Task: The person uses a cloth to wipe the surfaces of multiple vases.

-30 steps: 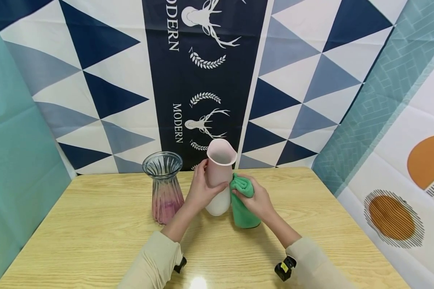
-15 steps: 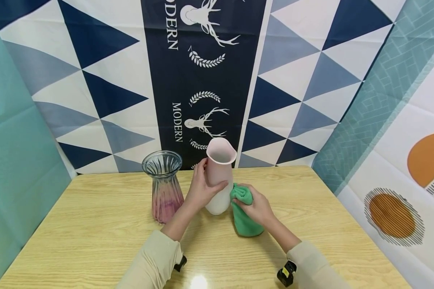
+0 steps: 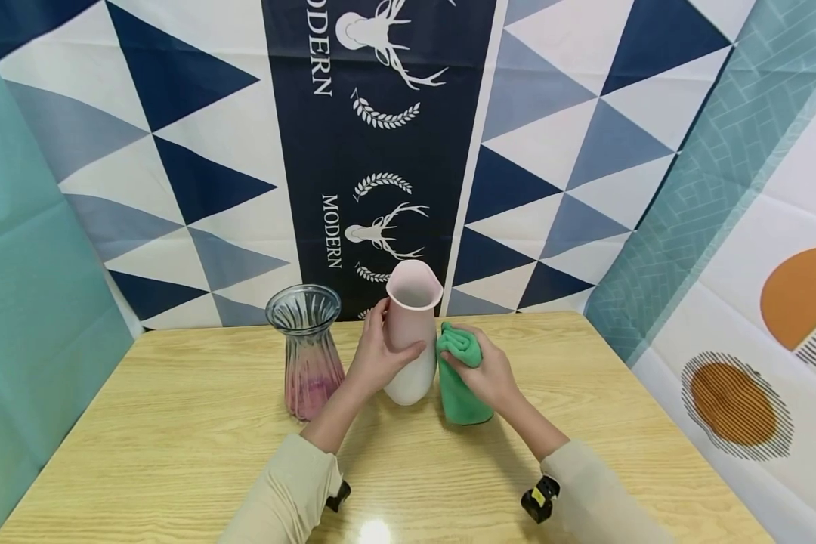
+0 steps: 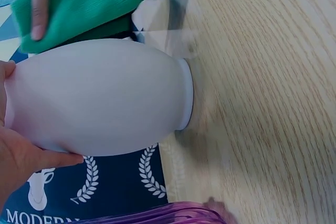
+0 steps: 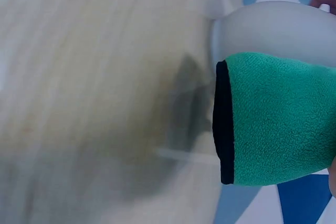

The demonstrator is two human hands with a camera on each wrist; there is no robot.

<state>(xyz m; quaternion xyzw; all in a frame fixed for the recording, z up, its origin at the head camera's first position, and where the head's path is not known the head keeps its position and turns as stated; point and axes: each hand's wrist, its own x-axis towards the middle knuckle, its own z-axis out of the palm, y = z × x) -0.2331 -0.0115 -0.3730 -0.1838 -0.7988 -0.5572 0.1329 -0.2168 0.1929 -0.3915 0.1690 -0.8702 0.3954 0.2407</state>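
Observation:
A tall vase (image 3: 411, 332), pale pink at its wavy mouth and white toward the base, stands about upright on the table. My left hand (image 3: 378, 355) grips its neck from the left, with the thumb across the front. In the left wrist view the white body of the vase (image 4: 105, 98) reaches down to a narrow foot at the tabletop. My right hand (image 3: 487, 370) holds a folded green cloth (image 3: 464, 397) at the vase's right side. The cloth's dark edge shows in the right wrist view, where the green cloth (image 5: 278, 119) covers part of the vase.
A ribbed glass vase (image 3: 310, 370), blue-grey above and pink below, stands left of my left forearm. The light wood table (image 3: 177, 438) ends at a back wall with a triangle and deer print (image 3: 381, 151). Fabric sheets hang at both sides.
The green cloth and my right hand dip lower along the vase's right side, then come back up. My left hand and the vase stay in place.

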